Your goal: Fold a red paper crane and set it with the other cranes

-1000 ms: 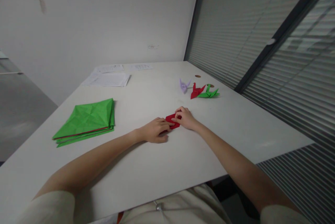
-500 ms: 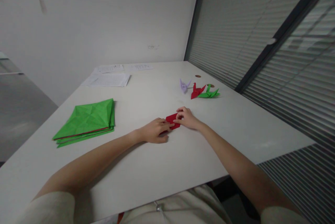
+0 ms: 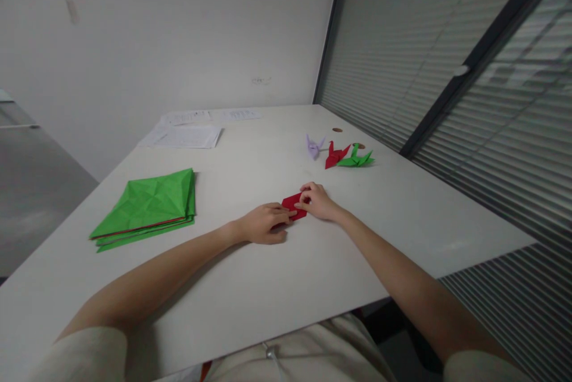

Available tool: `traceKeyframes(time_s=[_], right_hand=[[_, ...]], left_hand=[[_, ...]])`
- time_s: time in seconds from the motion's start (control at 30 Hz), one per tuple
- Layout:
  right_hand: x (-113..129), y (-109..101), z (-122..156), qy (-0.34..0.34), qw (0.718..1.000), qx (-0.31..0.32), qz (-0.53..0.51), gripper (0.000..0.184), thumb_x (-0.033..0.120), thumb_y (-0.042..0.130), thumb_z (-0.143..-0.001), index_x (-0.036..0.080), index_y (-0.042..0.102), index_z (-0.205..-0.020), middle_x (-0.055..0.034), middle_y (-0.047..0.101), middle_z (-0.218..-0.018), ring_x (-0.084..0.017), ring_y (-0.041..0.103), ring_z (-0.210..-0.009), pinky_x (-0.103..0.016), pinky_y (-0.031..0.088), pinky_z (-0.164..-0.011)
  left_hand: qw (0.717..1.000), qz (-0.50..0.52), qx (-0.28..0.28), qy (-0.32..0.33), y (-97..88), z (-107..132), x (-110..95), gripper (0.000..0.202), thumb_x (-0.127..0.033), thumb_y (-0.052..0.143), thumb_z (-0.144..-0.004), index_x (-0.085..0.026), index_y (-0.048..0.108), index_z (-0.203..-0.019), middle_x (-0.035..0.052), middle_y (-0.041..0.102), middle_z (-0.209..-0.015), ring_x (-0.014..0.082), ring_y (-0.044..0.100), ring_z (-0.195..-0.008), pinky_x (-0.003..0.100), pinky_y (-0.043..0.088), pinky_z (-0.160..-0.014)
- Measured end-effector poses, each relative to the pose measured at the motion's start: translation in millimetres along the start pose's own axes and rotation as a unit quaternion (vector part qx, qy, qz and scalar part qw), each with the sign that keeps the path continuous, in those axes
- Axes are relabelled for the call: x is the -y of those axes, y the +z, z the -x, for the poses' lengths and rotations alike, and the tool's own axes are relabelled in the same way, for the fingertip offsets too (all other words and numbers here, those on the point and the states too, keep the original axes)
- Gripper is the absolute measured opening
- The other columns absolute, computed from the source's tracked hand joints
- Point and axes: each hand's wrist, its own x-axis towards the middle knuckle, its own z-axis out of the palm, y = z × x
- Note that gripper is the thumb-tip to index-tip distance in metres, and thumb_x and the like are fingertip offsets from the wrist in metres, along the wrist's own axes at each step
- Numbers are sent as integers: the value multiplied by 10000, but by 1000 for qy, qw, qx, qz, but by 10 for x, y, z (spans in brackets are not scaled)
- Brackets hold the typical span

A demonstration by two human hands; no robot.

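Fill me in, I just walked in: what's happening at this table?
A person holds a small folded red paper down on the white table, left hand at its left end, right hand pinching its right edge. A stack of green sheets lies to the left; three folded figures sit farther back.

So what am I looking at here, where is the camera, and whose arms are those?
There is no machine: these are a person's two bare arms, seen from a camera worn on their head that looks forward and down. The left hand and right hand meet on a small folded red paper lying on the white table. The left presses it down, and the right seems to pinch its edge. To the left lies a stack of green paper. Farther off sit three small folded figures: a lilac figure, a red figure and a green figure. Printed sheets lie at the far edge.
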Motion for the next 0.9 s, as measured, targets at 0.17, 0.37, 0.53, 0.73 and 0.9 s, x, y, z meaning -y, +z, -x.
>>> traceKeyframes(time_s=[0.17, 0.37, 0.53, 0.73, 0.9], right_hand=[[5, -11, 2, 1, 1000, 5, 3, 167, 339, 716, -763, 204, 681, -672, -84, 543, -1061, -247, 484, -1028, -431, 390, -961], [3, -7, -5, -7, 1000, 4, 6, 157, 330, 713, -767, 206, 682, -676, -85, 545, -1053, -245, 483, -1014, -434, 394, -954], [-2, -3, -1, -10, 1000, 3, 6, 170, 341, 704, -775, 210, 679, -670, -79, 542, -1049, -243, 482, -1016, -436, 393, -954], [-4, 0, 0, -4, 1000, 6, 3, 164, 340, 710, -769, 207, 678, -677, -83, 545, -1062, -251, 477, -1030, -434, 397, -953], [-11, 7, -8, -7, 1000, 8, 4, 172, 354, 709, -768, 210, 680, -679, -80, 545, -1061, -248, 480, -1019, -435, 396, -960]], left_hand=[[1000, -4, 1, -4, 2, -1, -2, 230, -244, 532, -783, -190, 606, -993, 115, 638, -1170, 250, 595, -1036, 379, 447, -941], [1000, -1, -4, -5, 14, 4, 13, 231, -249, 538, -782, -192, 608, -994, 112, 641, -1168, 248, 599, -1031, 378, 459, -929], [1000, 8, -13, -4, 15, 11, 14, 270, -240, 546, -784, -182, 609, -1041, 114, 628, -1205, 248, 591, -1059, 377, 454, -951], [999, 19, -22, -18, 4, 14, 8, 462, -253, 567, -788, -169, 528, -1240, 114, 612, -1245, 248, 583, -1091, 378, 455, -965], [1000, 9, -21, 2, 8, 1, 20, 349, -265, 554, -805, -165, 612, -1135, 118, 586, -1285, 256, 563, -1131, 385, 444, -987]])
